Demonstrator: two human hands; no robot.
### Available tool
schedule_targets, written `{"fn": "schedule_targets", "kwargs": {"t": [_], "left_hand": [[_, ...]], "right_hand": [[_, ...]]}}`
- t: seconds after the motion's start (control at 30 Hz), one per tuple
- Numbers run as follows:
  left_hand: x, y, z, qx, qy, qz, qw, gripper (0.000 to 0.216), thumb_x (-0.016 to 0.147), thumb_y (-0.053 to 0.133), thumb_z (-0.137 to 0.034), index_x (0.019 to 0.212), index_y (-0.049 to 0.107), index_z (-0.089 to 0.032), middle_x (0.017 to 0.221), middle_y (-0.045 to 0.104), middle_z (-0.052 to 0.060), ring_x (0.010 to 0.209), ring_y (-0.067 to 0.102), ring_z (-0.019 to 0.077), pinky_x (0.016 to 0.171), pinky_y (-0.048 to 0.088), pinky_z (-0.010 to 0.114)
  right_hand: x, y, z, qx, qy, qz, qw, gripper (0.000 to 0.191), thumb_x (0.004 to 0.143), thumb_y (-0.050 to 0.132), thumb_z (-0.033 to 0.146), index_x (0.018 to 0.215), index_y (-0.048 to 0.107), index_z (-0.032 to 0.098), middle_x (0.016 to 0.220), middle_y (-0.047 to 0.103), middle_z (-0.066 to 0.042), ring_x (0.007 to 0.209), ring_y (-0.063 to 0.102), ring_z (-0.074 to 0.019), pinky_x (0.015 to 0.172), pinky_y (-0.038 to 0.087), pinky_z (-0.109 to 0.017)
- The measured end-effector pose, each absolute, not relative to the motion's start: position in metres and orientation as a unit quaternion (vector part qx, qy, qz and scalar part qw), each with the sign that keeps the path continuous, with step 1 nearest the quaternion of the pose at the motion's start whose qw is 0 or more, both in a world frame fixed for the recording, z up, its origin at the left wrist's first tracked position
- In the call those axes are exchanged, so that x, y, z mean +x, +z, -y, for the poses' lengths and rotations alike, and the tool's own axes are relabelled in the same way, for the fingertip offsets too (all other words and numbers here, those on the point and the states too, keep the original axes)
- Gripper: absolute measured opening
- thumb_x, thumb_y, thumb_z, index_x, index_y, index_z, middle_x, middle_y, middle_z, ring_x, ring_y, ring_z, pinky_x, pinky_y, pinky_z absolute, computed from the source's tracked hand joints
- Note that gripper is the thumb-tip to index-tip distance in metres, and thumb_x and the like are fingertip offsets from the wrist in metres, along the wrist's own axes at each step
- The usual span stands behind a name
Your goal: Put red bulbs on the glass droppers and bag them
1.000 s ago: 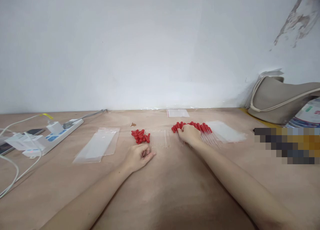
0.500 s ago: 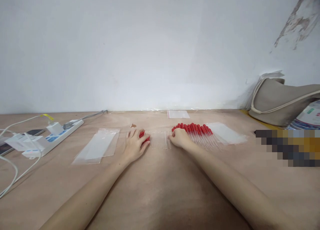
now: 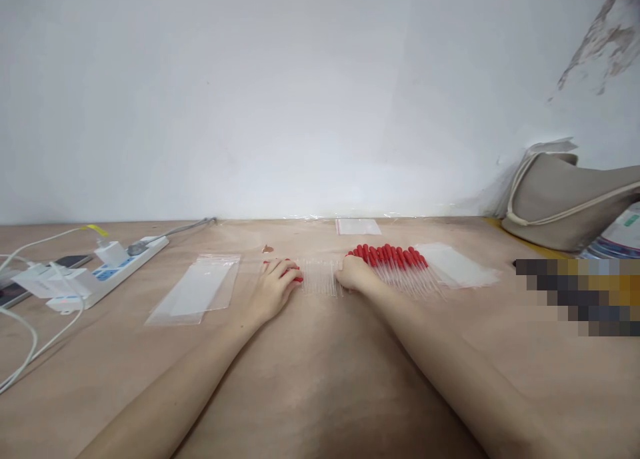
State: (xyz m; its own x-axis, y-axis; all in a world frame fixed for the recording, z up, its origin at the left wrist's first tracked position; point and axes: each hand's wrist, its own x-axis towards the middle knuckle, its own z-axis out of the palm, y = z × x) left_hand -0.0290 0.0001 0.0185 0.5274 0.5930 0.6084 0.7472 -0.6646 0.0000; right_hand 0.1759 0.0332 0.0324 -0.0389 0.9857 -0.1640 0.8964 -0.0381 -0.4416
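My left hand (image 3: 276, 287) lies over red rubber bulbs (image 3: 295, 272) on the table, its fingers curled down round them and drawn close together; the fingertips are partly hidden. To its right is a row of thin clear tubes (image 3: 319, 278), side by side and pointing away from me. At the row's right end my right hand (image 3: 354, 274) is closed in a pinch on a clear tube, most of which the fingers hide. Just beyond that hand lie several droppers (image 3: 395, 259) with red bulbs at their far ends and clear stems toward me.
Clear plastic bags (image 3: 197, 289) lie at left, more bags (image 3: 457, 266) at right, and a small zip bag (image 3: 359, 226) by the wall. A white power strip (image 3: 117, 272) with chargers and cables takes up the far left. A grey-beige bag (image 3: 565, 196) stands at right.
My left fingers have drawn in closer over the red bulbs, covering more of them. My right hand stays at the tubes' right end. The view has shifted slightly.
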Motion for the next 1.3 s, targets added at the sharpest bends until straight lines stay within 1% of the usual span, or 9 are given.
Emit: {"fn": "schedule_targets", "kwargs": {"t": [0.17,0.3,0.47,0.63,0.7,0.83,0.93,1.13,1.3], "left_hand": [[-0.027,0.013,0.007,-0.828,-0.41,0.38,0.048,0.023,0.083,0.047,-0.02,0.106,0.049,-0.018,0.092,0.059,0.005,0.086,0.053,0.017,0.079,0.041,0.032],[-0.02,0.01,0.018,-0.832,-0.426,0.356,-0.004,0.037,0.085,0.041,-0.017,0.122,0.038,-0.018,0.097,0.055,0.008,0.084,0.054,0.015,0.077,0.043,0.03],[-0.006,0.013,0.032,-0.857,-0.393,0.319,-0.097,0.019,0.085,0.043,-0.018,0.1,0.054,-0.018,0.09,0.056,0.006,0.085,0.051,0.0153,0.076,0.041,0.029],[0.009,0.009,0.042,-0.774,-0.437,0.381,-0.256,0.014,0.077,0.056,-0.024,0.087,0.05,-0.016,0.082,0.055,0.004,0.075,0.051,0.0132,0.069,0.041,0.026],[0.013,0.004,0.044,-0.727,-0.456,0.381,-0.344,0.016,0.075,0.058,-0.023,0.082,0.045,-0.016,0.079,0.054,0.002,0.072,0.051,0.0116,0.067,0.04,0.024],[0.014,-0.002,0.043,-0.668,-0.467,0.376,-0.441,0.023,0.073,0.059,-0.023,0.074,0.037,-0.017,0.07,0.049,-0.003,0.063,0.049,0.0078,0.061,0.038,0.019],[0.013,0.0,0.041,-0.656,-0.476,0.374,-0.451,0.021,0.074,0.058,-0.026,0.076,0.039,-0.018,0.068,0.048,-0.004,0.063,0.048,0.0074,0.059,0.037,0.018],[0.012,0.005,0.041,-0.644,-0.487,0.403,-0.431,0.028,0.074,0.058,-0.032,0.095,0.047,-0.017,0.08,0.057,0.001,0.072,0.054,0.011,0.068,0.041,0.023],[0.012,0.004,0.039,-0.644,-0.478,0.404,-0.44,0.032,0.074,0.058,-0.035,0.097,0.053,-0.014,0.097,0.06,0.009,0.087,0.058,0.0164,0.078,0.046,0.032]], "right_hand": [[0.168,0.038,-0.036,-0.689,0.188,0.694,0.092,0.022,0.068,0.054,0.018,0.085,0.065,0.008,0.089,0.064,-0.02,0.088,0.059,-0.028,0.068,0.045,-0.033],[0.18,0.053,-0.033,-0.668,0.218,0.706,0.092,0.018,0.073,0.05,0.019,0.071,0.065,0.009,0.072,0.066,-0.017,0.077,0.062,-0.0241,0.065,0.045,-0.029],[0.216,0.063,-0.006,-0.615,0.286,0.724,0.122,0.035,0.083,0.037,0.025,0.058,0.057,0.013,0.059,0.064,-0.01,0.056,0.06,-0.0154,0.054,0.043,-0.022],[0.238,0.046,0.019,-0.502,0.378,0.726,0.28,0.02,0.086,0.036,0.028,0.092,0.049,0.014,0.055,0.056,0.0,0.054,0.057,-0.0122,0.055,0.043,-0.023],[0.237,0.036,0.025,-0.467,0.361,0.744,0.313,0.026,0.086,0.036,0.029,0.106,0.044,0.015,0.056,0.053,0.002,0.055,0.055,-0.0122,0.057,0.043,-0.024],[0.223,0.014,0.034,-0.406,0.262,0.789,0.38,0.023,0.085,0.038,0.028,0.099,0.053,0.018,0.077,0.058,-0.004,0.072,0.055,-0.0151,0.067,0.043,-0.029],[0.213,0.003,0.039,-0.398,0.213,0.786,0.423,0.02,0.085,0.038,0.026,0.086,0.056,0.018,0.083,0.058,-0.006,0.079,0.054,-0.0161,0.072,0.041,-0.03],[0.211,-0.003,0.042,-0.406,0.219,0.78,0.423,0.018,0.085,0.037,0.024,0.087,0.053,0.018,0.08,0.057,-0.005,0.075,0.052,-0.0149,0.069,0.041,-0.028],[0.212,-0.002,0.043,-0.404,0.227,0.79,0.402,0.017,0.085,0.038,0.023,0.089,0.053,0.018,0.081,0.057,-0.004,0.076,0.052,-0.0149,0.069,0.041,-0.028]]}}
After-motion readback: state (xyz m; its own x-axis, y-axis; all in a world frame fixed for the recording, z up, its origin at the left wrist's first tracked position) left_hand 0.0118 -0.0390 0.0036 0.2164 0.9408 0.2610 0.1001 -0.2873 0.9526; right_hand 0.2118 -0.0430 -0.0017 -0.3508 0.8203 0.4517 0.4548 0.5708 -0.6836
